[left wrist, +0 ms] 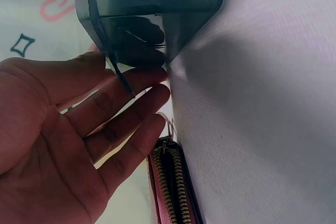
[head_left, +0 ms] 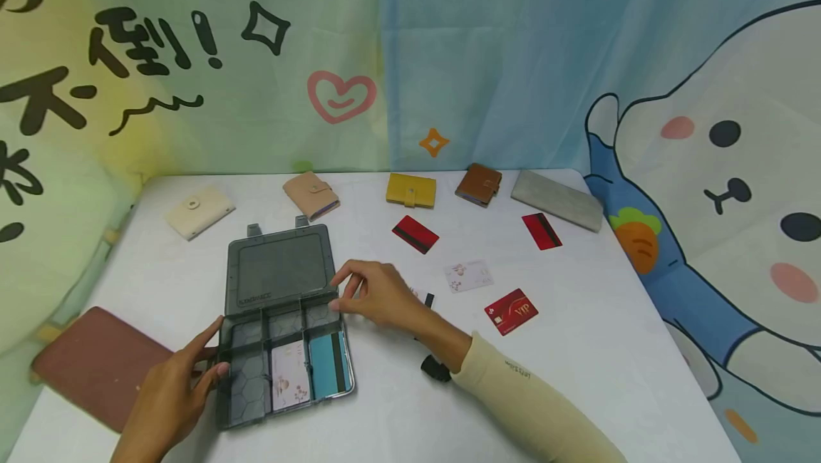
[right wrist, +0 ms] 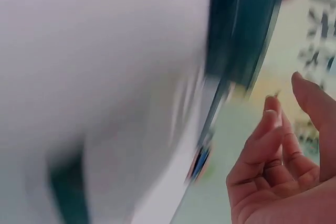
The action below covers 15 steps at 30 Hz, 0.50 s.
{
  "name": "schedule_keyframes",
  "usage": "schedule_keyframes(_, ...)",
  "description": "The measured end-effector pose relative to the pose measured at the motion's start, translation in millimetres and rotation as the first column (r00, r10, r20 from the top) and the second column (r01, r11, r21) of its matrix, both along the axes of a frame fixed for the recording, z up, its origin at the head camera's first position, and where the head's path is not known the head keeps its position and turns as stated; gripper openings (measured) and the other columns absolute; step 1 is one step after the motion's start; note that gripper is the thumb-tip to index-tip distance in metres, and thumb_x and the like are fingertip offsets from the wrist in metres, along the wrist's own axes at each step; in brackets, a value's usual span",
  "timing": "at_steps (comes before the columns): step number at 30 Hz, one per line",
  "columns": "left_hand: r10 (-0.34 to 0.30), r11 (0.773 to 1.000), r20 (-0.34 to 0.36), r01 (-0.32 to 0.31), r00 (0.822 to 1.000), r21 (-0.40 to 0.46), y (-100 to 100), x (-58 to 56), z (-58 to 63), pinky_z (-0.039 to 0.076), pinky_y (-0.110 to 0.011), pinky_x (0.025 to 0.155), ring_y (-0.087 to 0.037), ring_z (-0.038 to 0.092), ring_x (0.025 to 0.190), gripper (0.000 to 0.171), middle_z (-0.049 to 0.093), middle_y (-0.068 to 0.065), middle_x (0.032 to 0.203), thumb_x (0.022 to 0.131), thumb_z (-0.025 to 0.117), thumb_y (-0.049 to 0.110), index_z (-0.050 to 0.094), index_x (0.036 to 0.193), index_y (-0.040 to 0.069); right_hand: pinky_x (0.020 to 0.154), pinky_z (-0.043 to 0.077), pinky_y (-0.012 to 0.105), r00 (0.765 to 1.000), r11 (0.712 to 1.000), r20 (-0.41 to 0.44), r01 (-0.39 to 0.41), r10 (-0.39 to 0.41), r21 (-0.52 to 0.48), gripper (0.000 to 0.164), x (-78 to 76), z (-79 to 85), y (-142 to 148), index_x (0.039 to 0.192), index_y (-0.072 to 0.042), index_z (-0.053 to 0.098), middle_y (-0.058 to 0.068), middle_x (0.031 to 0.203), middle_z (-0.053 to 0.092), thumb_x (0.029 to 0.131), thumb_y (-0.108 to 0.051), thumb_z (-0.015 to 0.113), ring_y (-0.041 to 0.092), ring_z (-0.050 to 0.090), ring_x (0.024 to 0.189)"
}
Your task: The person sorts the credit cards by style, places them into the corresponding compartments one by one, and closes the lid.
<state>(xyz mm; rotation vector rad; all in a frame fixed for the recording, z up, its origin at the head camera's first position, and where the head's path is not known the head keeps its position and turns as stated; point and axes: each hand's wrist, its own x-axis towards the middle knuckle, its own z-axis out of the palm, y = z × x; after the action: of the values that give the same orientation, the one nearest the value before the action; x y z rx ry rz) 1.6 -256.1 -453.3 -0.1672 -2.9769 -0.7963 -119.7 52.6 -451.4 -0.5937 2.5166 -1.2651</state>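
A dark translucent compartment box [head_left: 245, 385] lies with its lid [head_left: 282, 263] folded back. My left hand [head_left: 169, 392] grips the box's left edge, thumb over the rim; in the left wrist view its fingers [left wrist: 131, 114] reach beneath the box's side. My right hand [head_left: 378, 295] hovers at the box's right edge beside the small upper-right compartment. Its fingers are loosely bent with nothing between them in the right wrist view. A pale patterned card [head_left: 290, 375] fills the lower middle compartment, and a blue card with a dark stripe [head_left: 330, 363] the lower right one.
Red striped cards [head_left: 415, 234], a floral card [head_left: 469, 276] and a red VIP card [head_left: 511, 311] lie right of the box. Several wallets, including a yellow one [head_left: 410, 191], line the back. A brown zip pouch [head_left: 102, 367] lies left; a black object [head_left: 436, 368] sits below my right wrist.
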Motion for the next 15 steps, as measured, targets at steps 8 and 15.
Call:
schedule_keyframes(8, -0.004, 1.000, 0.012, 0.004, 1.000, 0.000, -1, 0.5, 0.0, 0.056, -0.044, 0.062, -0.027, 0.073, 0.077, 0.076, 0.074, -0.021, 0.103, 0.084, 0.078, 0.007, 0.042, 0.151, 0.009, 0.076, 0.049, 0.033, 0.966, 0.968, 0.065, 0.246, -0.249, 0.044, 0.048, -73.8, -10.1, 60, 0.122, -0.016, 0.066, 0.005, 0.109, 0.066, 0.080, -0.033, 0.085, 0.021, 0.057, 0.087)
schedule_keyframes(15, -0.007, 1.000, 0.015, 0.007, 1.000, 0.004, -1, 0.3, 0.8, 0.056, -0.046, 0.063, -0.028, 0.074, 0.077, 0.075, 0.074, -0.021, 0.103, 0.084, 0.078, 0.007, 0.043, 0.151, 0.009, 0.091, 0.051, 0.041, 0.909, 0.884, 0.007, 0.404, -0.417, 0.237, 0.054, -105.6, -19.3, 87, 0.125, -0.019, 0.062, 0.006, 0.119, 0.063, 0.079, -0.035, 0.086, 0.024, 0.058, 0.110)
